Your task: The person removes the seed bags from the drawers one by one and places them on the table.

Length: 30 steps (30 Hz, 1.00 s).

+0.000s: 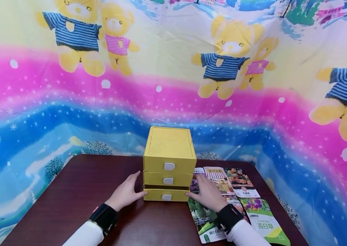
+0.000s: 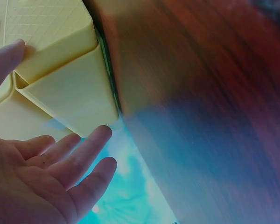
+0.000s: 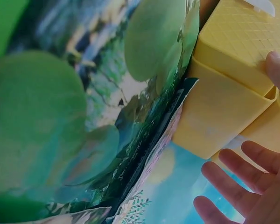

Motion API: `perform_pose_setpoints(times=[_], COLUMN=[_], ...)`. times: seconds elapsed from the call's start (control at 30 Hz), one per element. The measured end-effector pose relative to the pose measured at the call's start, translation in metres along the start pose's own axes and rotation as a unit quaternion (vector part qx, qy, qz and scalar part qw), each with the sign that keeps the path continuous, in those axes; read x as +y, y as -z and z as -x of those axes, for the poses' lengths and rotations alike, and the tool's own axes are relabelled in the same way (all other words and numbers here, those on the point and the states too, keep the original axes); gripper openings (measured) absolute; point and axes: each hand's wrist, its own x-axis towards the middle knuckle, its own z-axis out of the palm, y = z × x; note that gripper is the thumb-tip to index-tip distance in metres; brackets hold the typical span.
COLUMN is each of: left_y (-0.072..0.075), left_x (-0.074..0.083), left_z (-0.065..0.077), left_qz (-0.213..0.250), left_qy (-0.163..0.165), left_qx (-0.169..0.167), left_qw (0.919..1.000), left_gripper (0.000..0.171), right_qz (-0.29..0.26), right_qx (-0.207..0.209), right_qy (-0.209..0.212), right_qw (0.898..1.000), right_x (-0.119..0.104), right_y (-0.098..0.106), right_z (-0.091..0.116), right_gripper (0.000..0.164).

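A yellow three-drawer box with white tab handles stands on the table. Its bottom drawer juts out slightly, with a dark gap above its front. At the box's left side is my left hand, fingers spread and thumb tip at the bottom drawer's front corner. My right hand mirrors it on the right, thumb by the other corner. Both wrist views show extended fingers alongside the drawer's side wall, nothing gripped. Beneath the right hand lies a green seed packet, partly covered by the wrist.
More seed packets lie right of the box: one with a striped awning, one with orange flowers and a zinnia packet. The dark wooden table meets a bear-printed cloth behind and at the sides.
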Motion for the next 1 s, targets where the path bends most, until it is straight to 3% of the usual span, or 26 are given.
perform_pose_setpoints(times=[0.57, 1.0], left_y=[0.0, 0.002], left_x=[-0.007, -0.003], left_z=[-0.012, -0.014], left_qz=[0.007, 0.004], left_qy=[-0.003, -0.002], left_qx=[0.01, 0.002], left_qw=[0.9999, 1.0], left_gripper=[0.095, 0.094], right_qz=[-0.026, -0.021], right_qx=[0.009, 0.01], right_qy=[-0.005, -0.006], right_qw=[1.0, 1.0], right_x=[0.0, 0.003], right_y=[-0.003, -0.005], right_z=[-0.011, -0.01], right_gripper=[0.082, 0.084])
